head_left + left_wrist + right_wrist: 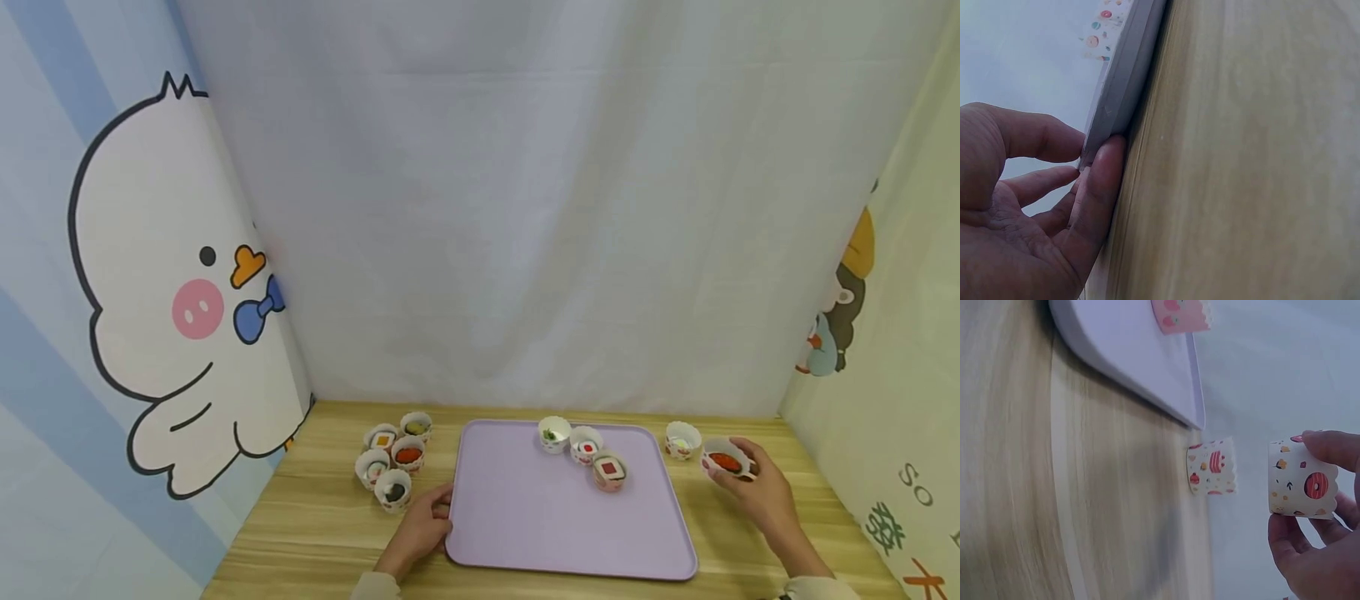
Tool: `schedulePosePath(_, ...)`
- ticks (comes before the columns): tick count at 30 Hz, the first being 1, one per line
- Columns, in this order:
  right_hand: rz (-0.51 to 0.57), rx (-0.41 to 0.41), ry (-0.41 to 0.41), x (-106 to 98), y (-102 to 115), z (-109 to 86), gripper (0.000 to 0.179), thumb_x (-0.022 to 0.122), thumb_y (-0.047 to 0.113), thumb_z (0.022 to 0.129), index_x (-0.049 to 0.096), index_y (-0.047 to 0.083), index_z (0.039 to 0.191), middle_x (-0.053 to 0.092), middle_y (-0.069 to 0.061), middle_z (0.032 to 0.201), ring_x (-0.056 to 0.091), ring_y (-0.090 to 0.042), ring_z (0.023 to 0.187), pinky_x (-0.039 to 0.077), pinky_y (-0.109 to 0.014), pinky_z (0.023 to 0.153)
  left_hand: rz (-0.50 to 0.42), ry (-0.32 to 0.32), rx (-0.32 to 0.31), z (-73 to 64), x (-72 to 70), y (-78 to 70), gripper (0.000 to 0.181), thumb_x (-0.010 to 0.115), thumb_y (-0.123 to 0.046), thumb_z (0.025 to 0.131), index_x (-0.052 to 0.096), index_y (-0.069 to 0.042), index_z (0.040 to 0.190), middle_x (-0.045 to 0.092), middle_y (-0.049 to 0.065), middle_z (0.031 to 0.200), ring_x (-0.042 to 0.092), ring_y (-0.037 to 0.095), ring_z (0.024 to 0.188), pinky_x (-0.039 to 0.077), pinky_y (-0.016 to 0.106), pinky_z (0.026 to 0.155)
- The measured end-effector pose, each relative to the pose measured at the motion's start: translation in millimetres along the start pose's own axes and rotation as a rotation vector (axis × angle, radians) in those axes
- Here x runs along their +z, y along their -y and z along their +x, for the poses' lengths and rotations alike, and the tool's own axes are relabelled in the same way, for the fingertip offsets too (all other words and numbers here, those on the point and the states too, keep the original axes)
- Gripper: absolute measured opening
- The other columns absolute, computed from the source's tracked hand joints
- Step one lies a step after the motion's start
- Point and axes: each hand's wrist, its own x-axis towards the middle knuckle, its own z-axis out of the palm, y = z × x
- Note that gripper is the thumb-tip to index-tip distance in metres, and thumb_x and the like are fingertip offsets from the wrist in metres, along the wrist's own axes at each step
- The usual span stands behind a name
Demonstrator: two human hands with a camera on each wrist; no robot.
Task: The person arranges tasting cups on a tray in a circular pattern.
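Observation:
My right hand (761, 492) holds a patterned paper baking cup (726, 460) with something red-orange inside. In the right wrist view this cup (1304, 480) is off the table, pinched at its sides between thumb and fingers. A second paper cup (682, 441) with pale contents stands on the table just left of it. My left hand (423, 525) grips the left rim of a lilac tray (555, 525); the left wrist view shows fingers on both sides of that rim (1113, 94). Three filled cups, one of them pink (609, 473), stand towards the tray's back right.
Several filled paper cups, one with dark contents (393, 492), stand close together on the wooden table (315, 508) left of the tray. A pale curtain (495, 208) hangs along the table's back edge. Printed cloths flank both sides, the left with a white cartoon bird (150, 208).

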Motion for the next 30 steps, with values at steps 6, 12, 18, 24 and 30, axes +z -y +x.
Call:
schedulePosePath(6, 0.023, -0.059, 0.009, 9.6, 9.8, -10.0, 0.076, 0.074, 0.034, 0.087, 0.037, 0.004, 0.146, 0.05, -0.031, 0.134, 0.051, 0.006, 0.082, 0.051, -0.017, 0.067, -0.003, -0.001, 0.002, -0.4, -0.1, -0.7, 0.071, 0.053, 0.009, 0.07, 0.043, 0.012, 0.14, 0.059, 0.024, 0.115, 0.063, 0.019, 0.087, 0.056, 0.033, 0.048)
schedulePosePath(12, 0.058, -0.09, 0.035, 26.3, 19.1, -17.0, 0.074, 0.076, 0.029, 0.086, 0.039, 0.004, 0.145, 0.054, -0.03, 0.132, 0.059, -0.004, 0.088, 0.052, -0.017, 0.069, 0.002, -0.003, 0.001, 0.2, -0.2, -0.1, 0.071, 0.053, 0.009, 0.07, 0.043, 0.011, 0.14, 0.059, 0.023, 0.116, 0.064, 0.02, 0.088, 0.056, 0.034, 0.048)
schedulePosePath(18, 0.077, -0.119, 0.048, 43.2, 23.8, -25.7, 0.068, 0.077, 0.021, 0.084, 0.045, 0.005, 0.142, 0.057, -0.029, 0.129, 0.058, -0.001, 0.091, 0.053, -0.017, 0.071, 0.006, -0.005, 0.002, 0.6, 0.2, 0.5, 0.071, 0.053, 0.009, 0.07, 0.043, 0.011, 0.14, 0.059, 0.023, 0.115, 0.064, 0.02, 0.088, 0.056, 0.034, 0.049)
schedulePosePath(24, 0.128, -0.125, 0.068, 59.3, 24.9, -30.8, 0.067, 0.079, 0.015, 0.081, 0.048, 0.004, 0.14, 0.06, -0.027, 0.125, 0.059, -0.001, 0.086, 0.054, -0.02, 0.069, 0.002, -0.004, 0.008, 0.2, 0.3, -0.9, 0.071, 0.053, 0.009, 0.069, 0.043, 0.012, 0.14, 0.059, 0.024, 0.115, 0.064, 0.02, 0.087, 0.056, 0.034, 0.049)
schedulePosePath(30, 0.101, -0.107, 0.079, 74.3, 26.7, -35.0, 0.068, 0.082, 0.015, 0.077, 0.05, 0.004, 0.137, 0.062, -0.025, 0.123, 0.063, -0.014, 0.094, 0.053, -0.019, 0.072, 0.006, -0.004, 0.005, 0.3, 0.4, -1.3, 0.071, 0.053, 0.01, 0.07, 0.043, 0.011, 0.14, 0.058, 0.024, 0.116, 0.064, 0.02, 0.088, 0.056, 0.034, 0.049)
